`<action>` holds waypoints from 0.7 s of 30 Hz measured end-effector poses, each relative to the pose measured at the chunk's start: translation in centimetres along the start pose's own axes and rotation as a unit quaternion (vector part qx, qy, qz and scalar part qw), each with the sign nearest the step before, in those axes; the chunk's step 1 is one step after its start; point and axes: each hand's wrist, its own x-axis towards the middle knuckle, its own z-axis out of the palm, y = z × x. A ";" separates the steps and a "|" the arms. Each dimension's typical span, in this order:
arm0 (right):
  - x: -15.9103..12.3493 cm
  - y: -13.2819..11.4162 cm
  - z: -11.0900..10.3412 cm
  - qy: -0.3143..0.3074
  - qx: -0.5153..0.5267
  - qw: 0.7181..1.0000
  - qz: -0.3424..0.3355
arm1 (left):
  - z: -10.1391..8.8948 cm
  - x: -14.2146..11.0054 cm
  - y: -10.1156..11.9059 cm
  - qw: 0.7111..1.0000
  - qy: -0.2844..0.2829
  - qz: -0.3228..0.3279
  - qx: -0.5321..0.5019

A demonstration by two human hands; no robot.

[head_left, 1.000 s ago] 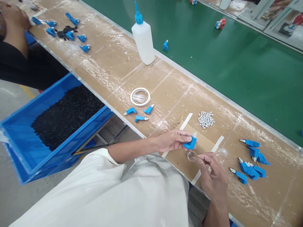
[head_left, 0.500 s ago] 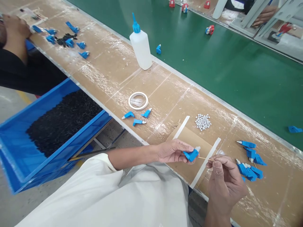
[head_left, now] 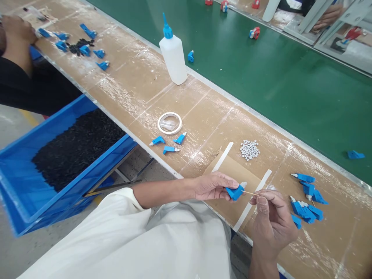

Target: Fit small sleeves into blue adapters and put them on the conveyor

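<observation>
Between the thumb and fingers of my left hand (head_left: 213, 186) is a small blue plastic part (head_left: 235, 192) with a whitish tip. My right hand (head_left: 271, 213) is closed in a pinch on a thin wooden stick (head_left: 250, 193), whose far end meets the right side of the blue part. Both hands are over a brown sheet (head_left: 236, 170) held down by white tape strips. Beyond them lies a heap of small grey pieces (head_left: 249, 150). To the right of my right hand sits a cluster of similar blue parts (head_left: 305, 209).
A white bottle with a blue nozzle (head_left: 174, 58) stands by the green belt (head_left: 261, 77). A tape roll (head_left: 170, 123) lies near several blue parts. Below the table edge at left is a blue bin (head_left: 17, 186) of black pieces. A co-worker's hand (head_left: 19, 31) rests at far left.
My right hand has moved left towards the blue part, bringing the stick's end against it. My left hand has barely moved. Parts on the green belt have shifted slightly left.
</observation>
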 end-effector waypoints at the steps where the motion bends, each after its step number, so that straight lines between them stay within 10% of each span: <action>1: -0.1 0.1 0.0 -0.001 -0.012 1.000 -0.012 | 0.0 0.0 0.0 1.000 0.000 0.001 0.003; 21: -0.1 0.0 -0.1 -0.024 -0.080 0.992 -0.091 | -0.8 0.3 -0.4 1.000 -0.007 -0.004 -0.020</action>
